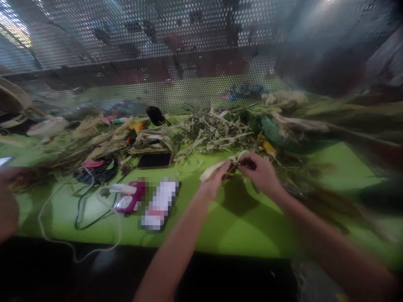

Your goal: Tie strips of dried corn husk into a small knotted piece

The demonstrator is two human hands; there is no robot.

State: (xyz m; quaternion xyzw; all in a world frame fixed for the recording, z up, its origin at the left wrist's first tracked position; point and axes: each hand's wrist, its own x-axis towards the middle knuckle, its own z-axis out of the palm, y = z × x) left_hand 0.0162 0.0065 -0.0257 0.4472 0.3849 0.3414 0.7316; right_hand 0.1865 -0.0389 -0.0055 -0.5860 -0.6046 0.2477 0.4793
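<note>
My left hand point(215, 183) and my right hand point(261, 171) meet above the green table point(252, 226), both pinched on a strip of pale dried leaf point(220, 165) that stretches between them. The fingers of each hand are closed round the strip. A heap of dried leaves and stalks point(210, 132) lies just beyond my hands.
A dark phone point(154, 160) lies flat left of my hands. A pink and white device point(127, 200) with cables sits nearer the front edge. A teal basket point(277, 134) stands at the right. Another person's hand point(8, 201) shows at the far left. A perforated metal screen point(189, 50) backs the table.
</note>
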